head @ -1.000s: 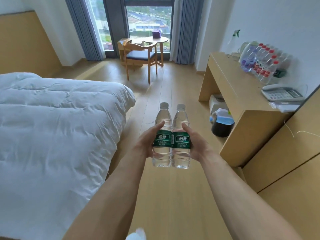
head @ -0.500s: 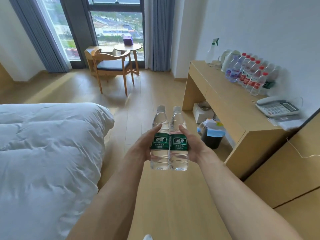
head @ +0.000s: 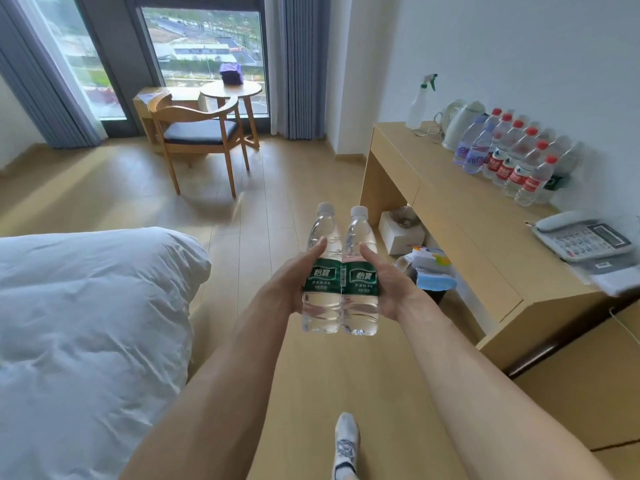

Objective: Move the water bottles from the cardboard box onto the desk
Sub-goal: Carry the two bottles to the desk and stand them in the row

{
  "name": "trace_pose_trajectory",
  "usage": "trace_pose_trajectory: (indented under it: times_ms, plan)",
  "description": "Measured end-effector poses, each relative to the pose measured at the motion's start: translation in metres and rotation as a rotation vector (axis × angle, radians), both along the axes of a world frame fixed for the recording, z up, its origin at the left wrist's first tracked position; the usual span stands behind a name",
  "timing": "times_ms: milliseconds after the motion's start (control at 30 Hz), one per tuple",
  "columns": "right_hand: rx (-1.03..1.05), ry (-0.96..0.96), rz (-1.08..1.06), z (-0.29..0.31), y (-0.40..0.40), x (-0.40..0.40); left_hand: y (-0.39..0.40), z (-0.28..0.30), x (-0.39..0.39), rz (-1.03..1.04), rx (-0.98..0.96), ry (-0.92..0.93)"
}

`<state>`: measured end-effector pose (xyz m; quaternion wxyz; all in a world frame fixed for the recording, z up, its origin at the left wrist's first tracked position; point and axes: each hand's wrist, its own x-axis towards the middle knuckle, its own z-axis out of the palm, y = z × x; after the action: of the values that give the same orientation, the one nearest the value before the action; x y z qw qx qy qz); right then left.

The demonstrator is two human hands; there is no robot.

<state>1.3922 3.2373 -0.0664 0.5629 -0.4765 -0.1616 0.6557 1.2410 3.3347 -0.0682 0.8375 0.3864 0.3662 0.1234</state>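
Compared with a second ago, view swings right and closer: surface (head: pixel 460 209) now larger in frame, bed (head: pixel 86 323) slid lower left, a socked foot (head: pixel 344 445) now at the bottom edge. Two bottles same pose between the hands.

Left hand (head: pixel 291 282) wraps the left bottle (head: pixel 322 271), right hand (head: pixel 391 285) wraps the right bottle (head: pixel 360 271); thumbs lie on the fronts above the green labels, fingers curl round behind, mostly hidden. Bottles upright, touching side by side, white caps on, held in the air over the wood floor (head: pixel 311 375), left of the surface, not on it.

Surface is a light wood desk along the white right wall. On it, far to near: spray bottle (head: pixel 420 102), white kettle (head: pixel 460 124), purple-label bottles (head: pixel 472 150), row of red-cap bottles (head: pixel 516 157) packed close along the wall, then a desk phone (head: pixel 585 237) with papers (head: pixel 613 275) just beside it at the near end. Front strip of the desktop bare.

Under the desk: white box (head: pixel 398 233), dark bin (head: pixel 429 282) with blue and white stuff on top.

Far end: window (head: pixel 204 46) with grey curtains (head: pixel 298 64), wooden chair (head: pixel 197 140), small round table (head: pixel 232 90) carrying a purple item (head: pixel 231 72). White duvet on the bed.
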Motion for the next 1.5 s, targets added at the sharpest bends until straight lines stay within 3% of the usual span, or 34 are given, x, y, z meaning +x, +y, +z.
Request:
trace_pose_trajectory:
  times_ms: [467, 733, 1067, 1500]
  plan:
    - [-0.028, 0.029, 0.079, -0.005, 0.201, 0.128, 0.192, 0.007, 0.125, 0.039, -0.006, 0.063]
    - [-0.003, 0.041, 0.056, -0.001, 0.269, 0.194, 0.264, 0.008, 0.194, 0.009, 0.044, 0.063]
    - [-0.01, -0.005, -0.146, -0.011, 0.355, 0.277, 0.372, -0.003, 0.292, -0.126, 0.062, -0.039]
    - [-0.025, -0.123, -0.584, -0.006, 0.457, 0.392, 0.525, 0.005, 0.464, -0.527, 0.151, -0.05]
